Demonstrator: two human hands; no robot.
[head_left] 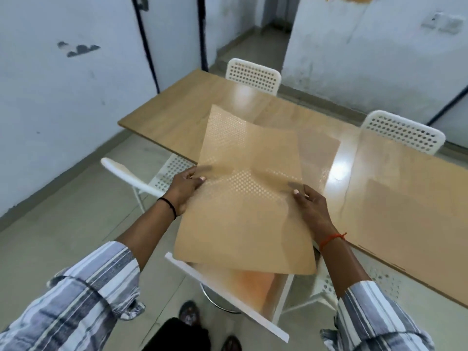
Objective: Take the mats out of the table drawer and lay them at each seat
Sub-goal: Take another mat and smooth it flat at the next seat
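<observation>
Hands hold a tan mat (pixel 243 198) up between them: left hand (pixel 183 190) pinches its left edge, right hand (pixel 312 209) pinches its right edge, thumbs on top. Below the hands an open white drawer (pixel 228 297) shows translucent mats (pixel 253 282) inside. Beyond the hands lies the counter (pixel 405 211), with a clear mat (pixel 319 148) lying flat on it and white chairs (pixel 253 74) at its far edge.

Drawer (pixel 253 295) interior hidden beneath held mats (pixel 243 211); fingers under mats unseen; surface (pixel 405 206) cut off at right edge.
</observation>
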